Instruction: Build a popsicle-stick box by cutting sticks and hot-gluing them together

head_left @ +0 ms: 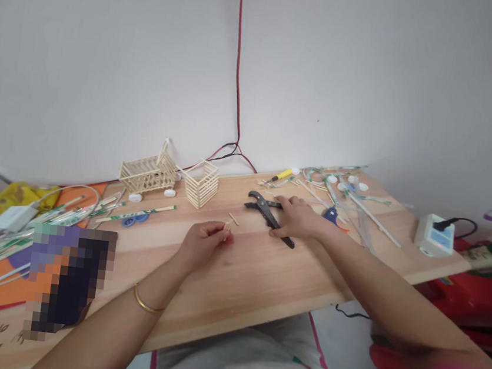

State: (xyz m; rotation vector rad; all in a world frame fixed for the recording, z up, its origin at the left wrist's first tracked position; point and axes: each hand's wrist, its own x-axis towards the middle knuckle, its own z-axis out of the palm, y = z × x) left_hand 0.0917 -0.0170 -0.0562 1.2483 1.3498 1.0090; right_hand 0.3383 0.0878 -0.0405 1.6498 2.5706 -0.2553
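Observation:
My left hand (204, 240) rests on the wooden board (234, 290) near its middle, its fingers pinched on a short wooden stick piece (226, 226). Another short stick piece (234, 219) lies just beyond it on the board. My right hand (298, 218) lies over black pliers (265, 207), fingers curled on the handles; the jaws point left, away from the hand. A gold bangle (146, 303) circles my left wrist.
Two small stick-built frames, a cart with white wheels (148, 174) and an open cage (202, 183), stand at the board's back. Loose sticks, white caps and a yellow screwdriver (283, 175) litter the back right. A white power adapter (434, 235) sits at right. Cables and sticks pile at left.

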